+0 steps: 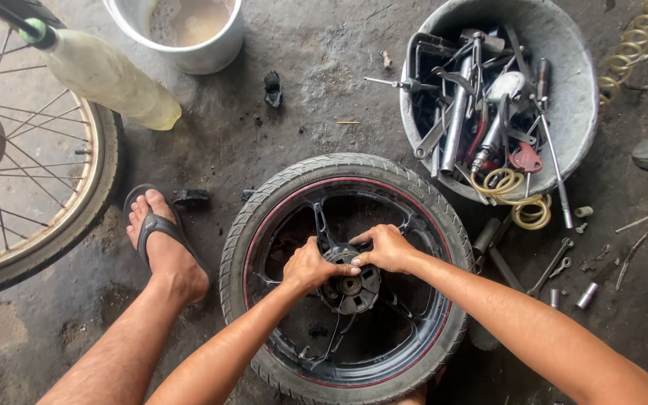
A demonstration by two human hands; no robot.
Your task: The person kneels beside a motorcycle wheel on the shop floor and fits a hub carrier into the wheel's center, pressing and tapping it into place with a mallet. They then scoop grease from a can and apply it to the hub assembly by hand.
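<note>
gripping the dark hub (350,285) at the centre of the frame, the left hand (309,264) and right hand (388,247) close their fingers over its upper rim from either side. the hub sits mid-wheel (264,217), flat on the floor, axle pointing up. a basin of tools (564,60) lies upper right, a bucket (211,52) top centre.

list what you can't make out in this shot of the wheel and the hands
- Head view: the hub of the wheel is partly covered by the left hand and right hand, so their grip is unclear.
- The wheel's lower rim is cut off by the bottom edge.
- The tools in the basin overlap, and the lower ones are hidden.
- The spoked wheel is cut off by the left edge.
- The bucket is cut off by the top edge.
</note>
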